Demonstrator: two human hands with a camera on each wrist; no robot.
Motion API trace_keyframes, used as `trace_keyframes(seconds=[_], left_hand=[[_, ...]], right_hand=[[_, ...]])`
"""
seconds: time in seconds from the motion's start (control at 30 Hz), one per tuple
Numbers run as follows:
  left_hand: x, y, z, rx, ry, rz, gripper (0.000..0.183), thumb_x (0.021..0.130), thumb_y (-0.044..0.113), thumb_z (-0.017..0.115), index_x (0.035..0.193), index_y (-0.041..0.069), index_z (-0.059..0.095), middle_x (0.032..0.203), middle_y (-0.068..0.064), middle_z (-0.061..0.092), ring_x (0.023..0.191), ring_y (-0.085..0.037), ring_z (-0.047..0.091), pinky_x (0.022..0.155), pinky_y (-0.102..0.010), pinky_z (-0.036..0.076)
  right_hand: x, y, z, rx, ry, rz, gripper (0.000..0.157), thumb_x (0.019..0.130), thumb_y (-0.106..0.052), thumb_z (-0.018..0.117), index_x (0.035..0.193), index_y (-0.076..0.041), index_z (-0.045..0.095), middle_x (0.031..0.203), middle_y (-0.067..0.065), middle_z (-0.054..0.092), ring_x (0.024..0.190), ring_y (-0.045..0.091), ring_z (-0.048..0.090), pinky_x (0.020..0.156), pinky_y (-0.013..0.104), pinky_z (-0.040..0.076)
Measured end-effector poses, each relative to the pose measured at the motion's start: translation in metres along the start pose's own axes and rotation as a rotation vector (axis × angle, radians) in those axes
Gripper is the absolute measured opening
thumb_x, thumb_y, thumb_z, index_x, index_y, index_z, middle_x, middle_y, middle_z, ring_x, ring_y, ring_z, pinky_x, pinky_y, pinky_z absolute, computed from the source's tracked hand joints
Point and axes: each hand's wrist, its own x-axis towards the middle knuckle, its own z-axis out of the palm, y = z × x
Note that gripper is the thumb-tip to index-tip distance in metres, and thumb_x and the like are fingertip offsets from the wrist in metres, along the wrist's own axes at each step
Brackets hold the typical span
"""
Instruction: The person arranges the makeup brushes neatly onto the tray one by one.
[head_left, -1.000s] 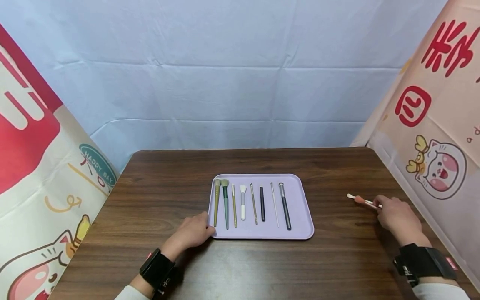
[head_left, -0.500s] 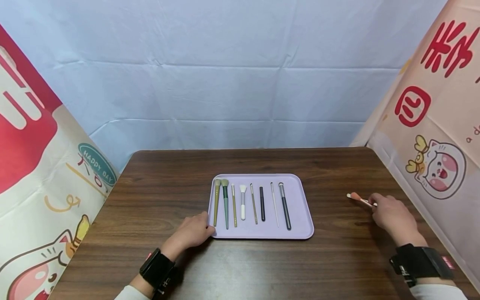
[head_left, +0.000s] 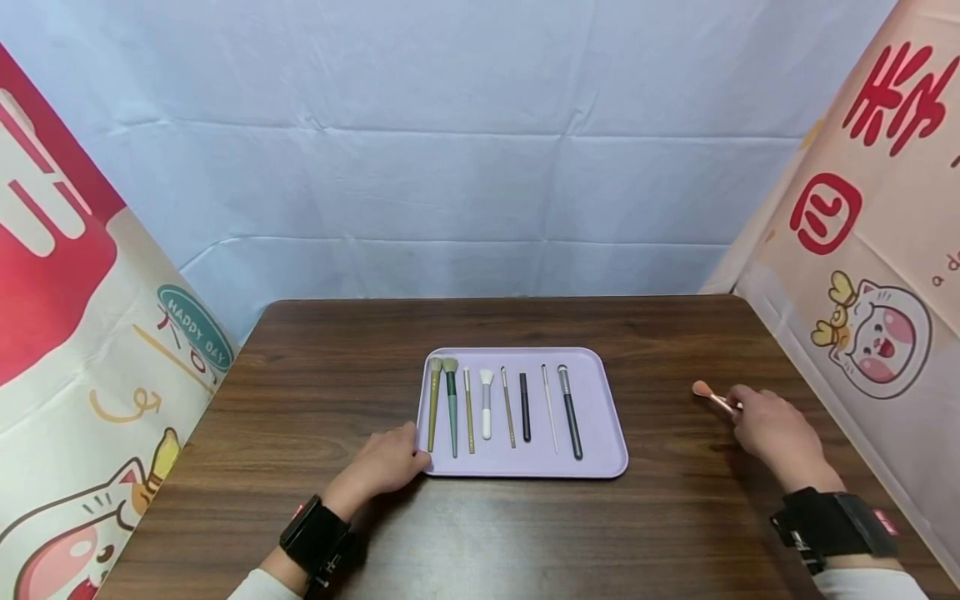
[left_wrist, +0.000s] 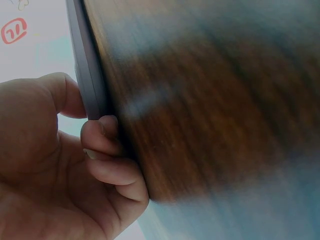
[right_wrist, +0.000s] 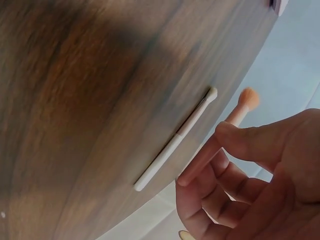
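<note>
At the front left corner of a lilac tray, my left hand grips the rim. The left wrist view has the thumb on one side of the tray edge and curled fingers on the other. Over on the right, my right hand pinches a makeup brush between thumb and fingers. Its bristles are peach, its handle reddish-pink. Beside it in the right wrist view, a slim white brush lies on the table; in the head view it is largely hidden.
Several makeup brushes lie in a row on the tray, from a gold-handled one at left to a dark-handled one at right. The brown wooden table ends at a pale cloth backdrop, with printed sheets at both sides.
My right hand has moved left with the peach brush, whose bristles now cover the white brush's head in the head view. The left hand and tray have stayed put.
</note>
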Motion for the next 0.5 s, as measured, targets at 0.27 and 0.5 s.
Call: trace_keyframes(seconds=[0.27,0.5], left_hand=[[-0.001,0.000,0.000,-0.005,0.004,0.008,0.022,0.090,0.026,0.064,0.097,0.007,0.057,0.078,-0.002,0.055,0.066,-0.021,0.050,0.060,-0.036,0.041],[-0.001,0.000,0.000,-0.010,0.001,0.003,0.022,0.090,0.026,0.065,0.098,0.007,0.057,0.078,-0.003,0.055,0.066,-0.021,0.050,0.060,-0.036,0.041]], right_hand=[[0.001,-0.009,-0.001,-0.021,0.017,-0.036,0.023,0.092,-0.004,0.060,0.114,0.004,0.056,0.093,0.025,0.058,0.084,0.042,0.057,0.069,0.055,0.045],[0.000,-0.019,-0.001,0.002,-0.010,-0.022,0.028,0.094,-0.003,0.058,0.119,0.008,0.054,0.098,0.029,0.058,0.083,0.042,0.058,0.067,0.052,0.045]])
